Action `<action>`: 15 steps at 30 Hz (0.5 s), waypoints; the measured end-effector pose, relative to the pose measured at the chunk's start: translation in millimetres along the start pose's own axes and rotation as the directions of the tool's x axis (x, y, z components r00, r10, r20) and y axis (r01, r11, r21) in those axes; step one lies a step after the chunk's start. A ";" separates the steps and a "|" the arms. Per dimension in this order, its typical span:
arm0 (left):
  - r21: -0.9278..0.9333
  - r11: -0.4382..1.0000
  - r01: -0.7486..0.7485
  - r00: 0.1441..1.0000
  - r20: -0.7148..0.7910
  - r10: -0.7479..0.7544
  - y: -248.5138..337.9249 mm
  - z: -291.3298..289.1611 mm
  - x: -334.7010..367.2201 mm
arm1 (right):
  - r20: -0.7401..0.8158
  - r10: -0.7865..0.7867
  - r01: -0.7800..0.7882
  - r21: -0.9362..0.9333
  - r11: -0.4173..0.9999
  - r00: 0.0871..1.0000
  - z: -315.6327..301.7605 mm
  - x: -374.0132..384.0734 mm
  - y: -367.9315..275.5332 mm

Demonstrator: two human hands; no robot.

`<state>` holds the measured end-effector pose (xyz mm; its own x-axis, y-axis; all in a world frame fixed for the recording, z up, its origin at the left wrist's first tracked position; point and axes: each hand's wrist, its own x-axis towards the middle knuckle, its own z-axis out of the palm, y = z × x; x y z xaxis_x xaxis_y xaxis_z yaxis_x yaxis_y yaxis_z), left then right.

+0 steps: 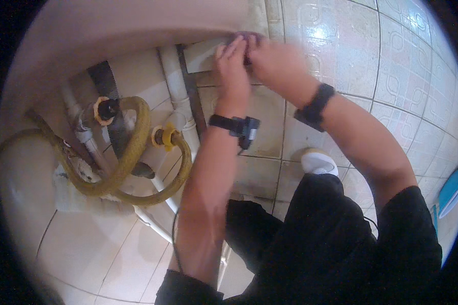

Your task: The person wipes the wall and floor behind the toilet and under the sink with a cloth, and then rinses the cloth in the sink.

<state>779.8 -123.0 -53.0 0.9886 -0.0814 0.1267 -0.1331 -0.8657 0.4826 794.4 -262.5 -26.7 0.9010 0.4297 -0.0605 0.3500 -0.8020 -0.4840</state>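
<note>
Both my hands meet at the top middle, close to the lower edge of a large pinkish basin-like body (137, 20). Between them is a small dark purple thing (248, 46), perhaps a bunched cloth; blur and fingers hide most of it. My left hand (233, 63) has its fingers bent against the purple thing's left side. My right hand (272, 58) closes on it from the right, smeared by motion. Each wrist wears a black strap, the left one carrying a small dark device (248, 133).
Yellowish hoses (137, 147) loop at the left, joined to fittings including a yellow collar (170, 137). White pipes (174, 81) run beside a dark upright strip. Glossy patterned tiles (336, 46) cover the right side. A white shoe (318, 161) stands below my hands; a blue object (450, 190) lies far right.
</note>
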 end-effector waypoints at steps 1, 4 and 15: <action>-0.021 1.000 0.005 1.000 0.016 -0.005 -7.6 -8.3 1.2 | -0.011 -0.071 0.072 0.023 0.997 0.997 4.7 5.9 -5.3; 0.260 0.965 -0.018 1.000 0.001 0.018 -50.0 -36.7 0.4 | 0.126 -0.100 0.081 0.149 0.985 0.987 21.8 43.1 -37.6; 0.120 0.992 0.044 0.998 0.038 -0.049 -5.0 -29.0 -52.7 | 0.081 -0.129 0.117 0.131 0.984 0.988 12.1 -8.7 -18.9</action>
<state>726.3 -100.1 -37.0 0.9958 -0.0578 0.0704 -0.0803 -0.9212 0.3806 776.9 -246.1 -27.6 0.8247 0.5614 -0.0683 0.4166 -0.6847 -0.5980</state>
